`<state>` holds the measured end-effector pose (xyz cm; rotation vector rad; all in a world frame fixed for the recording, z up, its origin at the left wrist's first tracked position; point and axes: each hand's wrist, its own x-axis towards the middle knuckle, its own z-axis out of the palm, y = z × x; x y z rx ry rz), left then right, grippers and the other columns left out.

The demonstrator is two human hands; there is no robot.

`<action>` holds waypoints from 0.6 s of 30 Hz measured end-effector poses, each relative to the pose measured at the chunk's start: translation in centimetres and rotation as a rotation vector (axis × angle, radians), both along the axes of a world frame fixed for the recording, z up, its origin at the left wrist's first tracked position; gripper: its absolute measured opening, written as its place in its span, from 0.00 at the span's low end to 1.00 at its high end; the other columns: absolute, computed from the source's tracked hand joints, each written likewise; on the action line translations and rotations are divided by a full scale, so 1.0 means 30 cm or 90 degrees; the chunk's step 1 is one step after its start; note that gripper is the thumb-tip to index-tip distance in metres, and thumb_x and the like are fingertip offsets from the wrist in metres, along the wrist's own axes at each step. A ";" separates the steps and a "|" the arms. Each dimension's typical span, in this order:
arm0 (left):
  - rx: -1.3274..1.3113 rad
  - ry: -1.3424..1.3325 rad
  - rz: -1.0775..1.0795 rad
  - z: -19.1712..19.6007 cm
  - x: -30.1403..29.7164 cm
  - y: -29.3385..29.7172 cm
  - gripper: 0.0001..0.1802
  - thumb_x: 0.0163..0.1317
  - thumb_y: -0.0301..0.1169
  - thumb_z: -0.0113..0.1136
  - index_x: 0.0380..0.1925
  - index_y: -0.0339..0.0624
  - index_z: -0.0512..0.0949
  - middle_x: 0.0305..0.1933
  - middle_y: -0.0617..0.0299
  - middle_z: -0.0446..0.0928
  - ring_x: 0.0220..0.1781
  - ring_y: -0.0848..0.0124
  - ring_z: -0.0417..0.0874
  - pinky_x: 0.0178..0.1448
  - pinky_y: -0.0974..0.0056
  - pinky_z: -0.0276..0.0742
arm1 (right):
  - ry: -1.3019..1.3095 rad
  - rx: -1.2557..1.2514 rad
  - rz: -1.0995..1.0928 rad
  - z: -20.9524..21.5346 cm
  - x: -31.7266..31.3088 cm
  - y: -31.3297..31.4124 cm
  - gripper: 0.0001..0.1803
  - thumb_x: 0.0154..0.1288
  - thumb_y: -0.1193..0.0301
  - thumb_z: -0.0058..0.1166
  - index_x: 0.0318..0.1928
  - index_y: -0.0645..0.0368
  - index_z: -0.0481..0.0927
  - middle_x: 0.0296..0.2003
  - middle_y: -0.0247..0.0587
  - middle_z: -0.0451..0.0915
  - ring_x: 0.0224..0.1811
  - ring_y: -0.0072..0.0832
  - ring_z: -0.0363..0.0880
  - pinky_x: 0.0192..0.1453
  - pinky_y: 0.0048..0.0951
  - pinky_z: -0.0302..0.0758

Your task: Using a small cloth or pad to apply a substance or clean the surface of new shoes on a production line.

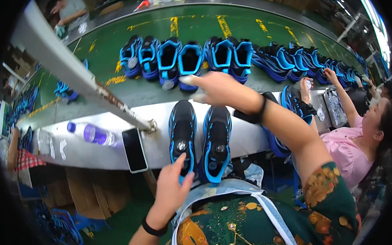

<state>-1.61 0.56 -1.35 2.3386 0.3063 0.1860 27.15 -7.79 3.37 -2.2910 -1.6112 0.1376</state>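
Note:
Two black-and-blue sneakers stand side by side on the white bench before me, the left sneaker [182,123] and the right sneaker [216,123]. Each has a round clear piece on its tongue. My left hand [170,187] is open at the heel end of the left sneaker, index finger stretched to its collar, thumb apart. Whether that fingertip touches it I cannot tell. My right hand [223,89] reaches forward over the bench's far edge, open, with whitish covers on its fingertips. Its index finger points at a blue-trimmed shoe [190,63] in the row ahead; contact is unclear.
Shoes line the green conveyor [152,26]. A slanted white post [80,70] rises from the bench [101,153]. Left of the sneakers lie a phone [134,150] and a bottle of purple liquid [93,133]. A co-worker in pink [348,144] handles shoes at the right.

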 end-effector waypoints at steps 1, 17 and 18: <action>0.001 0.011 -0.009 -0.021 0.012 -0.024 0.41 0.52 0.30 0.69 0.67 0.37 0.65 0.40 0.43 0.79 0.42 0.50 0.80 0.49 0.53 0.76 | -0.056 -0.003 -0.002 -0.063 0.074 0.110 0.33 0.58 0.60 0.61 0.64 0.47 0.70 0.34 0.52 0.83 0.37 0.51 0.82 0.38 0.48 0.78; -0.043 0.061 -0.013 -0.061 0.372 0.230 0.33 0.53 0.16 0.54 0.61 0.51 0.73 0.43 0.42 0.82 0.45 0.44 0.83 0.49 0.53 0.78 | -0.140 -0.068 -0.214 -0.363 0.621 -0.166 0.21 0.57 0.79 0.49 0.49 0.43 0.83 0.37 0.49 0.83 0.43 0.48 0.82 0.46 0.47 0.79; -0.080 -0.050 -0.012 -0.088 0.416 0.268 0.32 0.53 0.18 0.54 0.61 0.50 0.74 0.42 0.41 0.81 0.43 0.44 0.83 0.47 0.53 0.78 | -0.155 -0.080 -0.249 -0.369 0.649 -0.222 0.22 0.56 0.80 0.50 0.48 0.44 0.83 0.37 0.50 0.83 0.43 0.49 0.82 0.45 0.47 0.79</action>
